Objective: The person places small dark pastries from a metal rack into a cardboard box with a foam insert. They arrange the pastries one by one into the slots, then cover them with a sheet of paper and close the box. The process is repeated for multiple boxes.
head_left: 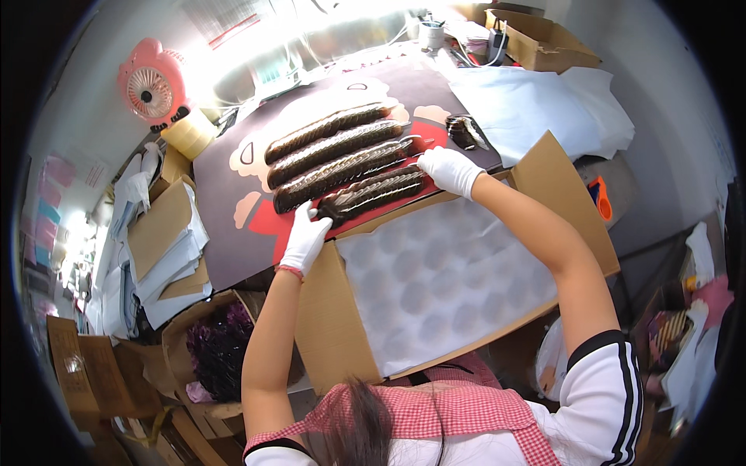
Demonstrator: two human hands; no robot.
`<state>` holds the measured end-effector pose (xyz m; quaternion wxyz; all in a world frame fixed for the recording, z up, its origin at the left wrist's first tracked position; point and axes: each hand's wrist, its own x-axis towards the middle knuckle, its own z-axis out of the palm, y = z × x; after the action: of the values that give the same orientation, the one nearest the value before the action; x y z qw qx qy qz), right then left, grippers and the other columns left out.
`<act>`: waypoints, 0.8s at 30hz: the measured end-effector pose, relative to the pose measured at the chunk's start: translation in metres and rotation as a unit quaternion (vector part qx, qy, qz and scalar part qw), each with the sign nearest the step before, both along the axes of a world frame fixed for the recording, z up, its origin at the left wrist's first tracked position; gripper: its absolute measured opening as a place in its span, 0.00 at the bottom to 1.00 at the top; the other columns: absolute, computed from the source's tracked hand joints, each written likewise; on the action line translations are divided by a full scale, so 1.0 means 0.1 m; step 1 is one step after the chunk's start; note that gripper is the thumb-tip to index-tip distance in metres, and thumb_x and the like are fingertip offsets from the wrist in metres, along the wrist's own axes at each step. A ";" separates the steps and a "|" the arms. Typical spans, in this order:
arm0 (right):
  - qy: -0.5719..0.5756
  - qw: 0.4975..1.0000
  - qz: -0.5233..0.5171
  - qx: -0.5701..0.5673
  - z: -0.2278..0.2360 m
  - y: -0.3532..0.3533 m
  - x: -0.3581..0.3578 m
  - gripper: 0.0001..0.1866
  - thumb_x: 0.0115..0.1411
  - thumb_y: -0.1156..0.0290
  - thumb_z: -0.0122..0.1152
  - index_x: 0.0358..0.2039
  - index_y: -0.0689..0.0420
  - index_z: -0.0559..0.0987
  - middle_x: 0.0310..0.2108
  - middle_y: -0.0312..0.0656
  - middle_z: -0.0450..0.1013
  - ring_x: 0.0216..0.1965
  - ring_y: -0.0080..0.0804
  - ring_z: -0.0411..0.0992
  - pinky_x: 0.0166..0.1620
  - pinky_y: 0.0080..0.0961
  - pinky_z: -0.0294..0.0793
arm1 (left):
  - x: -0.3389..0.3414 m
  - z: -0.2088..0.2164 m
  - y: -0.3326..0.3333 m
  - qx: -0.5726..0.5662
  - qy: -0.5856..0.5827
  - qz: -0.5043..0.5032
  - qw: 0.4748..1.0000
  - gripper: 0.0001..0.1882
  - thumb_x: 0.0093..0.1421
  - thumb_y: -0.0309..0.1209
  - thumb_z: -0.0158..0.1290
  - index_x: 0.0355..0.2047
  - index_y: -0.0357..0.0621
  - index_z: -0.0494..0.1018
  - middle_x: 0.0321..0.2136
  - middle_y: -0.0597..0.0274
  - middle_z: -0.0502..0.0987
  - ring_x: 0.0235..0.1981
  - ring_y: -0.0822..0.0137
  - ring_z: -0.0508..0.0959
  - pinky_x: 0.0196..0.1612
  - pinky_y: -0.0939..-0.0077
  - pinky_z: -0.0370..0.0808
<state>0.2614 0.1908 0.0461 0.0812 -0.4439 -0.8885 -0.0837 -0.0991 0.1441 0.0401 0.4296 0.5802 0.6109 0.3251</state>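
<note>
Dark glossy stacks [342, 172], four in all, lie side by side on one dark printed mat [220, 194], the largest thing around them. Next comes one open cardboard box [330, 318] at the mat's near side, one white sheet [451, 287] spread in it. Two gloved hands are well apart: the left hand [307, 235] at the left end of the nearest stack, the right hand [452, 172] by its right end; whether either grips, I cannot tell. One small dark bundle [466, 133] lies beyond the right hand.

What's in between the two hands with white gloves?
In the head view, one long, dark, shiny row lies between the left hand and the right hand: the nearest of four.
</note>
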 end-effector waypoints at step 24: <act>0.351 0.785 -0.158 -0.485 0.42 -1.62 -0.62 0.10 0.60 0.64 0.63 0.35 0.58 0.81 0.29 0.44 0.78 0.34 0.33 0.76 0.42 0.28 0.75 | 1.32 0.12 -1.53 -0.095 -0.545 0.149 0.819 0.28 0.64 0.25 0.53 0.65 0.45 0.60 0.51 0.61 0.69 0.48 0.71 0.72 0.52 0.74 0.72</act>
<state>0.1991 0.0284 0.0883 0.1474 -0.5574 -0.6394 0.5088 0.0332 -0.0086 0.0517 0.6918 0.1663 0.3836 0.5887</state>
